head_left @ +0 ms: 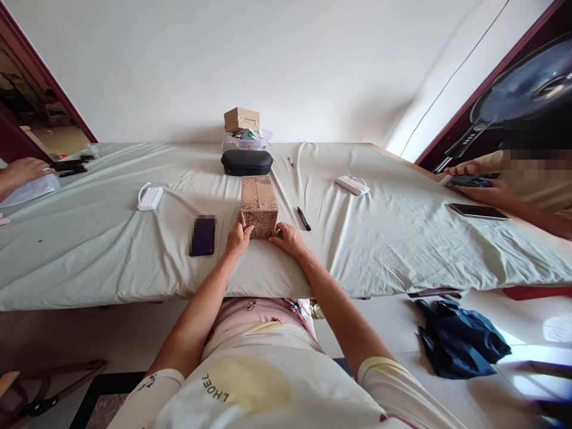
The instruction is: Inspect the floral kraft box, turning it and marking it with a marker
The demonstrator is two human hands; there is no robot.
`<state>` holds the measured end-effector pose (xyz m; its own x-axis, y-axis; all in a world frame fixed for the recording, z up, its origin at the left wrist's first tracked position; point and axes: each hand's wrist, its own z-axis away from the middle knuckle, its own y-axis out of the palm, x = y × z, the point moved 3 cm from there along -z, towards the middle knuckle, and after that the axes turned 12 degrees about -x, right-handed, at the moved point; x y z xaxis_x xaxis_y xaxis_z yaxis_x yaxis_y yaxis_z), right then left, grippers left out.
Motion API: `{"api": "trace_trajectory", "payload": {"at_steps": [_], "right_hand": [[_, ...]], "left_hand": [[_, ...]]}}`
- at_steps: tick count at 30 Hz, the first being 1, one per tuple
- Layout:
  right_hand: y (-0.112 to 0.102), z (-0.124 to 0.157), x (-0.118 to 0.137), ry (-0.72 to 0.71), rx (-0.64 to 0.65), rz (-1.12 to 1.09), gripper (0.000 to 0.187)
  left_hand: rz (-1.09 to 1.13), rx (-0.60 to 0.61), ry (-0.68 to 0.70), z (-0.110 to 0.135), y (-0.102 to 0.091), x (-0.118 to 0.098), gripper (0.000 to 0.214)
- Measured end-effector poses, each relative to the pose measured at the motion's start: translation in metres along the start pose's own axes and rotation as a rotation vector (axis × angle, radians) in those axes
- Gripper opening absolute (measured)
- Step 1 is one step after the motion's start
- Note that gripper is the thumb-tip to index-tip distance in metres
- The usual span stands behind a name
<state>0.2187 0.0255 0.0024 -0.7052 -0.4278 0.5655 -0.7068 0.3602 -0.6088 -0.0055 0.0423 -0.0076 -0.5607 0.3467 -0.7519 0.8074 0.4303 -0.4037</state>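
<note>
A brown cardboard box (259,199) with dark swirling line drawings on its top and front stands on the cloth-covered table before me. My left hand (239,235) grips its left front edge, the thumb lying on the front face. At the lower right corner, my right hand (289,237) has its fingers curled against the box. A black marker (303,218) lies just right of the box. To the left of my left hand rests a dark phone (203,235). Directly behind the box sits a black zip case (246,162).
White strapped objects lie left (151,197) and right (353,185). A plastic tub (245,143) carrying a small carton (242,120) stands by the wall. A co-worker's hands (476,185) hold a dark object at right, near a tablet (479,211); another person's hand (27,173) is far left.
</note>
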Motion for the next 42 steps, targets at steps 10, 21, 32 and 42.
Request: {"api": "trace_trajectory", "payload": {"at_steps": [10, 21, 32, 42], "right_hand": [[-0.009, 0.0, 0.0, 0.075, -0.211, -0.144, 0.042], [-0.021, -0.002, -0.002, 0.065, -0.458, -0.084, 0.041], [-0.015, -0.003, -0.01, 0.163, -0.443, -0.213, 0.039], [-0.007, -0.003, -0.015, 0.175, -0.134, 0.072, 0.014]], "left_hand": [[0.109, 0.03, -0.14, -0.005, -0.002, 0.011, 0.027], [0.099, -0.13, 0.065, 0.0, -0.016, -0.011, 0.083], [-0.061, -0.052, -0.033, -0.008, -0.016, 0.005, 0.019], [-0.249, -0.016, -0.066, -0.008, -0.016, 0.006, 0.017]]}}
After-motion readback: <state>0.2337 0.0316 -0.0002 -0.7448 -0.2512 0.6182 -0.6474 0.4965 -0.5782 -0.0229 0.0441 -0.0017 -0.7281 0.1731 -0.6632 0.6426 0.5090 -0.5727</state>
